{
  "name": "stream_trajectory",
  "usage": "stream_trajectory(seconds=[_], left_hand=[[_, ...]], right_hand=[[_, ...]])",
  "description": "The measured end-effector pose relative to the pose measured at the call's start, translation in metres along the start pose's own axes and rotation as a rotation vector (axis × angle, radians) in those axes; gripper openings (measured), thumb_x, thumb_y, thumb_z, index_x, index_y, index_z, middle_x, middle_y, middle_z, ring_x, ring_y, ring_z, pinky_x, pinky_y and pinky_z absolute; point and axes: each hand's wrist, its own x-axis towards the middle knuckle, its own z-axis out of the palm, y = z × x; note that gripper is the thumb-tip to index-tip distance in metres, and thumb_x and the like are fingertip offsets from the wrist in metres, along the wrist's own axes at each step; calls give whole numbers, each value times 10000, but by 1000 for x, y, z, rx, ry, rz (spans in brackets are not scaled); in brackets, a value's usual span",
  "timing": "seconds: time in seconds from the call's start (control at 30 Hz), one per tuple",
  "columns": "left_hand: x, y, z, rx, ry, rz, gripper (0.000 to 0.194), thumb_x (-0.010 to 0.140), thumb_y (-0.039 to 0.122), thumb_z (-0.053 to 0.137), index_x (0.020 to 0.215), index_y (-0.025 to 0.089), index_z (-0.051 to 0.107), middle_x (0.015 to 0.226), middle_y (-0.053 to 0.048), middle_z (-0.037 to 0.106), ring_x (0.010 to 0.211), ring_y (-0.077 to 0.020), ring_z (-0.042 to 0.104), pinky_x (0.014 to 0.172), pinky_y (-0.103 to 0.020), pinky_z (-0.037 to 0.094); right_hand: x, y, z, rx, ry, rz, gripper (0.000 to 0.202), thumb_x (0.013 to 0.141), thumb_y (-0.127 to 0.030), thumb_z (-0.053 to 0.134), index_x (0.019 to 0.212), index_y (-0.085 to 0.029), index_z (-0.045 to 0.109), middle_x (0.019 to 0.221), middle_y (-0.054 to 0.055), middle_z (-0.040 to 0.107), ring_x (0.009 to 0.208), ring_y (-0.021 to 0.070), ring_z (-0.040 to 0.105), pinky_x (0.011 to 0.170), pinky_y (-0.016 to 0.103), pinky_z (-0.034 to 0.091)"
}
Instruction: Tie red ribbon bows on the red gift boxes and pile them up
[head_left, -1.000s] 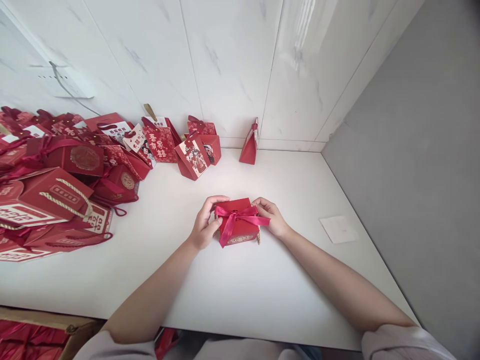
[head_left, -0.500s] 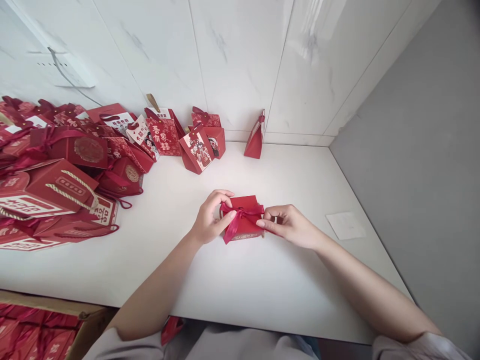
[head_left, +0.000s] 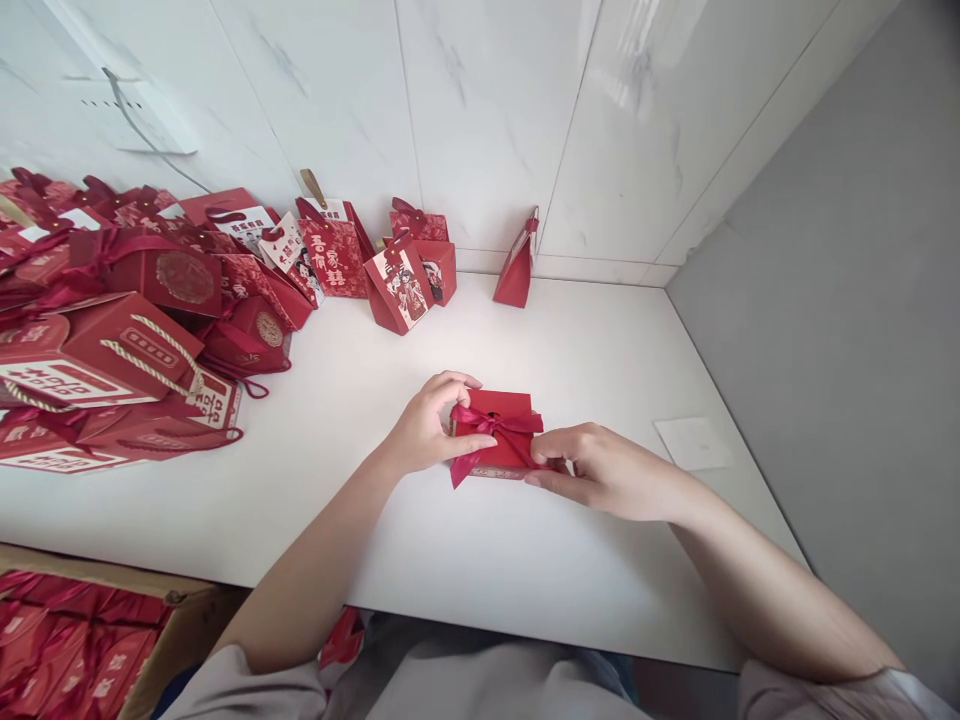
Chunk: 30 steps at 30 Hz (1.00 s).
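Observation:
A small red gift box (head_left: 504, 404) lies on the white table in front of me, tied with a crimson ribbon bow (head_left: 498, 424). My left hand (head_left: 435, 425) grips its left side, thumb across the top near the knot and fingers bent round the back left corner. At the front right corner, my right hand (head_left: 589, 465) has its fingers curled, pinching a ribbon tail against the box's edge. The fingertips there are partly hidden. Another ribbon tail (head_left: 466, 468) hangs over the front left edge.
Red gift boxes (head_left: 150, 350) are piled at the left. Several small boxes (head_left: 401, 285) and one triangular box (head_left: 517, 265) stand along the marble wall. A white paper square (head_left: 691, 443) lies right. A cardboard carton (head_left: 184, 610) holds more red boxes at lower left.
My right hand has shifted from the box's right side down to its front right corner, drawing a ribbon tail that way. My left thumb reaches further over the top. The view has tilted slightly.

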Motion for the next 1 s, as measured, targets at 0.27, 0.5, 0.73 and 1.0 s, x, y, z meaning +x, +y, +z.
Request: stream_trajectory(seconds=[0.27,0.5,0.73,1.0], left_hand=[[-3,3,4,-123,-73,-16,500,718,377,774,1081,222,466,1334,-110,517,1157,-250,558,974,-392,443],[-17,38,-15,356,183,-188,311,790,496,657,741,206,556,787,3,601,741,-155,561,696,-286,432],[-24,40,-30,249,-331,-449,451,773,614,609,594,213,709,475,23,512,426,-97,413,420,-258,239],[-18,41,-23,-57,-447,-508,384,807,532,616,685,191,744,677,-42,715,672,-200,693,602,-264,501]], right_hand=[[-19,1,-32,53,-96,161,296,953,-470,483,864,-245,652,726,6,640,592,140,526,548,273,372],[-4,17,-28,292,185,323,351,951,-549,438,1118,-264,556,903,44,686,686,159,626,544,264,477],[8,19,-14,573,95,239,320,914,-521,539,950,-204,553,713,18,659,509,102,528,490,242,459],[10,22,-10,566,89,158,243,887,-442,619,916,-205,576,625,-20,586,509,88,480,415,193,399]])
